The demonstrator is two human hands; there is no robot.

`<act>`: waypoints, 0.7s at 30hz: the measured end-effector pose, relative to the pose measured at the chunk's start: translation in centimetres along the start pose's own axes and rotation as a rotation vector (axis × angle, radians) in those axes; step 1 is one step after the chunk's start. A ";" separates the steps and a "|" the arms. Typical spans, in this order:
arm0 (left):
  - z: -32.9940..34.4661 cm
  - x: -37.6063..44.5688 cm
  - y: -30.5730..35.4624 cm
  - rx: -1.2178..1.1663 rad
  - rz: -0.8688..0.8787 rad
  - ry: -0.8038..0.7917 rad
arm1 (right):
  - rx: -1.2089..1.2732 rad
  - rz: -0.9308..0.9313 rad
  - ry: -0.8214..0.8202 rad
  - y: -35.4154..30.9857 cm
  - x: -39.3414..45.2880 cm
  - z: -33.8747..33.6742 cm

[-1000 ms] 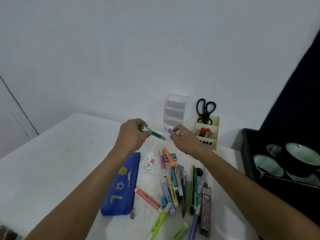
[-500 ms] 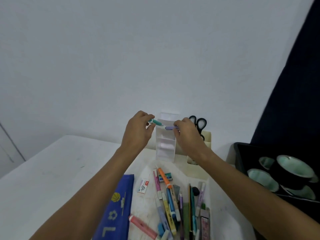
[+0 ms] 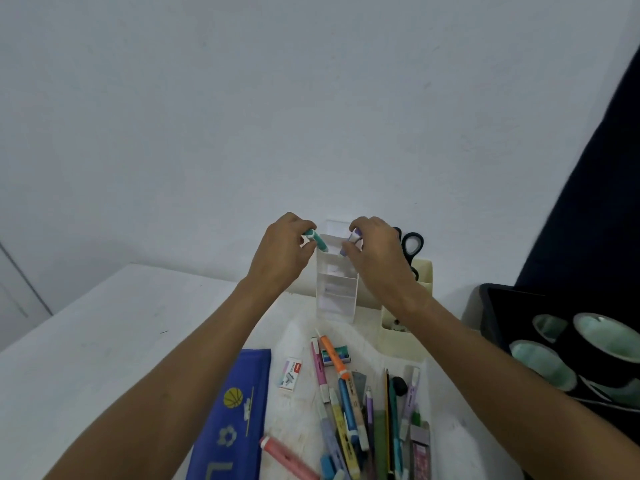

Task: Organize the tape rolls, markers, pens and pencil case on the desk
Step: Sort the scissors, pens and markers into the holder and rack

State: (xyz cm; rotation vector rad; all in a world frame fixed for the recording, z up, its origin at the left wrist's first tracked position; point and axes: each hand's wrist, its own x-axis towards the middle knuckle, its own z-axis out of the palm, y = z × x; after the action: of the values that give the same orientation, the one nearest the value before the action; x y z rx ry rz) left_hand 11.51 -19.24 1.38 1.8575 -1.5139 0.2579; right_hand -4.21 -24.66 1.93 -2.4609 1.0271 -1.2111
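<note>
Above the white organizer [image 3: 336, 289], the left hand [image 3: 282, 252] pinches a teal marker [image 3: 318, 240]; the right hand [image 3: 375, 252] pinches a purple marker [image 3: 350, 241].

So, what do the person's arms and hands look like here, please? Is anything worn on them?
Both forearms are bare, with no sleeves in view. The left hand and right hand wear no gloves; no watch or bracelet shows.

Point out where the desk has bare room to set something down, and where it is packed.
Bare desk lies left of the blue pencil case, out to the desk's left edge. A smaller gap sits between the white organizer and the pen pile. Crowded: that pile, the cream holder with scissors, and the black tray of tape rolls.
</note>
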 end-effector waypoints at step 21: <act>0.4 1.5 -0.8 0.094 0.037 -0.322 | -0.099 0.006 -0.244 1.9 1.9 4.9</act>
State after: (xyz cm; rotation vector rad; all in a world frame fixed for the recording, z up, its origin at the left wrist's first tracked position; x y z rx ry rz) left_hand 12.60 -20.62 1.57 2.0193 -1.7788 0.0479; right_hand -0.60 -27.87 -0.90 -2.5962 1.0467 -0.8494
